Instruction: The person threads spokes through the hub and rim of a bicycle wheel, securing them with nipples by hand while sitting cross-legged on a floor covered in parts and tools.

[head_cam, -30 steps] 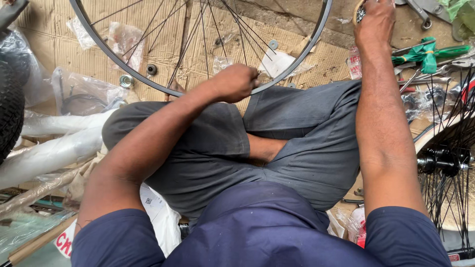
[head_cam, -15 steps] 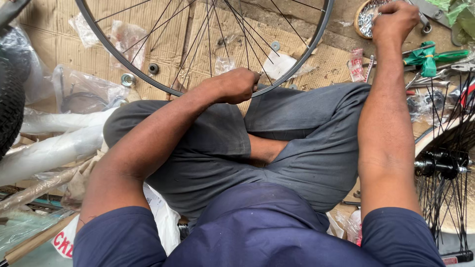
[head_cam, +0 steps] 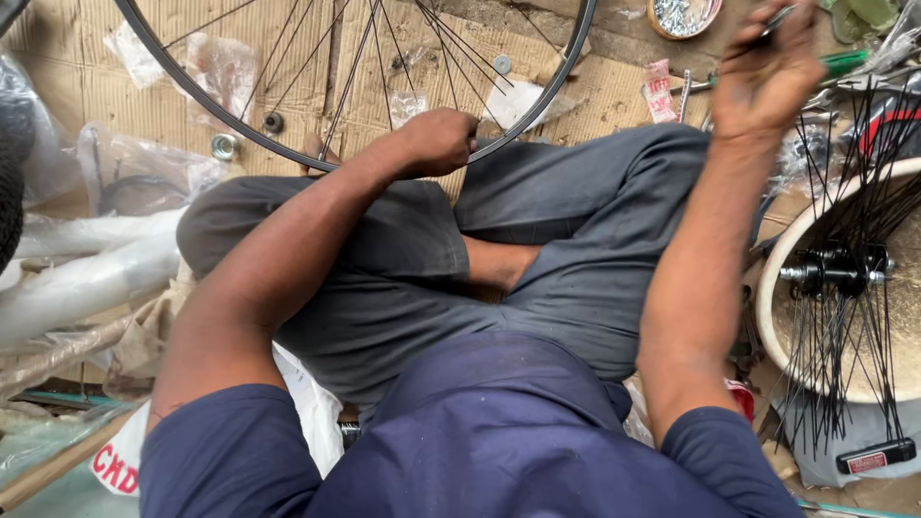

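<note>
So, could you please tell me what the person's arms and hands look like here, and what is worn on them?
Both arms are bare from above the elbow down, under short navy-blue sleeves. The left hand and right hand wear no gloves; no watch or ring shows. The legs are in dark grey trousers.

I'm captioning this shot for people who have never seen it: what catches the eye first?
The big spoked bicycle wheel lying on cardboard at the top, its rim gripped by the left hand. The right hand is raised at upper right, pinching something small. At the right edge, hubs with black spokes rest in a pale round tub.
</note>
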